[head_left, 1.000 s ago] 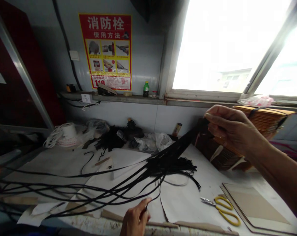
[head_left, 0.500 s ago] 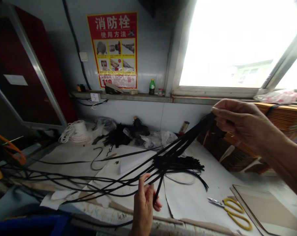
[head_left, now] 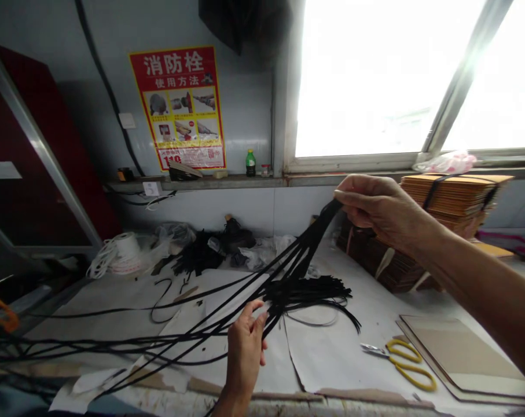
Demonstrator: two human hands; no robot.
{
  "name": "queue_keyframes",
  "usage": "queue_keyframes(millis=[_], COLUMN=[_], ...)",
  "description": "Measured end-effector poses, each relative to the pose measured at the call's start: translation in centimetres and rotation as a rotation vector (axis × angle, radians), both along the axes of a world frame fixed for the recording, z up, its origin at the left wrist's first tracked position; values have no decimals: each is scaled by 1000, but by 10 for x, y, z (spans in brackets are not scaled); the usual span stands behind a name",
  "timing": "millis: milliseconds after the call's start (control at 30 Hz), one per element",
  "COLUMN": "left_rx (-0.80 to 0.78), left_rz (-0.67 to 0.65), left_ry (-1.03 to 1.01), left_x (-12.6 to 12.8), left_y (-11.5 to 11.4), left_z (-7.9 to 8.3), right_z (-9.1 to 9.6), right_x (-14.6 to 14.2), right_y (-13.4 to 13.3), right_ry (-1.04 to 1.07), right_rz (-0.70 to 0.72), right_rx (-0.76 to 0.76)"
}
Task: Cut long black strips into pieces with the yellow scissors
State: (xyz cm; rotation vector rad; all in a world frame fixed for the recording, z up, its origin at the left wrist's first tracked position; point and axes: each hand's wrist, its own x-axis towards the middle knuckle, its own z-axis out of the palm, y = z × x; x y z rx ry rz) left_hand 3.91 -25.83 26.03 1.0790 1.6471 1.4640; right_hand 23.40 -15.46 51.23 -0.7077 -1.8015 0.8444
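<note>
Because the left edge of the view cuts it, the dark red cabinet (head_left: 66, 156) is seen only in part. Below it, an orange object (head_left: 4, 310) is also cut off, and I cannot make out what it is. Near it, the long black strips (head_left: 311, 237) go out toward the left edge, where they become blurred and their ends cannot be followed. Behind them, on the worktable, stands a white spool of cord (head_left: 127, 246), and beside it lies a crumpled clear plastic bag (head_left: 175, 234), whose content is not clear. A red and yellow poster (head_left: 182, 110) is on the wall above; its small print is too small to read. Next comes a dark pile (head_left: 199, 252) with hardly any detail.

In front, the left hand (head_left: 246, 341) is among the strips, its fingers curled with a narrow space between thumb and index finger; whether they pinch a strip, I cannot tell. Further right, a bundle of short black strips (head_left: 323, 289) lies on the white paper, partly covered by the raised ones. The right hand (head_left: 366, 200) holds the gathered strips up between thumb and fingers, which hide their tips. Below are yellow-handled scissors (head_left: 390, 355). Behind the right forearm, a strapped stack of orange-brown sheets (head_left: 455, 200) is partly hidden. At far right, flat boards (head_left: 457, 359) lie partly under the forearm.
</note>
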Motion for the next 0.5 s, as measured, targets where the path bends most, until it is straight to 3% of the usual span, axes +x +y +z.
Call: queue_keyframes(millis=[167, 500], left_rx=[40, 8], left_rz=[-3, -51], left_ry=[56, 56], left_x=[1, -5], left_y=[7, 20], left_z=[2, 7], right_z=[6, 29], right_x=[-2, -27], right_y=[5, -2], right_ry=[69, -26], right_rz=[103, -6], right_rx=[-47, -38])
